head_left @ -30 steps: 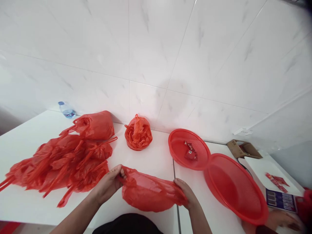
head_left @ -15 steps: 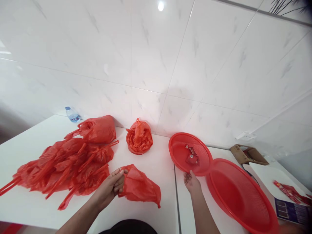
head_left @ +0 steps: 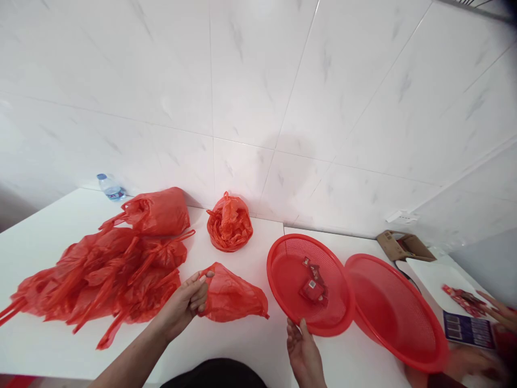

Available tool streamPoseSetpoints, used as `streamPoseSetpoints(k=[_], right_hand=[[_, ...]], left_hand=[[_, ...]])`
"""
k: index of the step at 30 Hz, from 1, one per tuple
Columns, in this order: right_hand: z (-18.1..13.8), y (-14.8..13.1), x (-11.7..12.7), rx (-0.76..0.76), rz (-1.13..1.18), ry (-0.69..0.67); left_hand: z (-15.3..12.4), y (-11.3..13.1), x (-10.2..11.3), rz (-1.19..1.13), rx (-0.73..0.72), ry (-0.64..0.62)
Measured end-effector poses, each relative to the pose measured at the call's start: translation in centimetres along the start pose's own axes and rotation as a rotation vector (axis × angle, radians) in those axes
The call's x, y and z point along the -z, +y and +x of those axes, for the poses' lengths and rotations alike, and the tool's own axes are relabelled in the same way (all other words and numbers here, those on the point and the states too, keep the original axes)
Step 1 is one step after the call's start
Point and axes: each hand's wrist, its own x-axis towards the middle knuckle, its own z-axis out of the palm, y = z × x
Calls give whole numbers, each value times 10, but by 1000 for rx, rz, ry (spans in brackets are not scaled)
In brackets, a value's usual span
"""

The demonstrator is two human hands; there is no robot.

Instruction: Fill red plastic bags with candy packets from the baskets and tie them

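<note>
Left fingers (head_left: 198, 295) pinching limp bag (head_left: 236, 296); right fingers (head_left: 291, 331) gripping basket (head_left: 283, 275), few packets (head_left: 312, 291) remaining inside. Bag pile (head_left: 97, 269) beyond left fingers looking done.

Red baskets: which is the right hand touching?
The left basket, with red packets inside; the right hand touches its near rim, away from the right basket.

The left hand (head_left: 181, 307) and right hand (head_left: 305, 353) are bare, and the plain black clothing (head_left: 214, 375) looks rounded.
</note>
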Motion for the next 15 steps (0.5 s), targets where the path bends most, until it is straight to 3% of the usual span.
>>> streamPoseSetpoints(k=[6, 10, 13, 15], right_hand=[[-27, 24, 37, -152, -121, 99], [-50, 31, 49, -226, -347, -27], [-65, 12, 38, -149, -584, -181], [-66, -11, 23, 24, -774, -248]], left_hand=[[15, 6, -12, 38, 8, 0], [23, 12, -18, 37, 6, -22], [25, 17, -21, 46, -10, -28], [23, 20, -21, 49, -21, -34]])
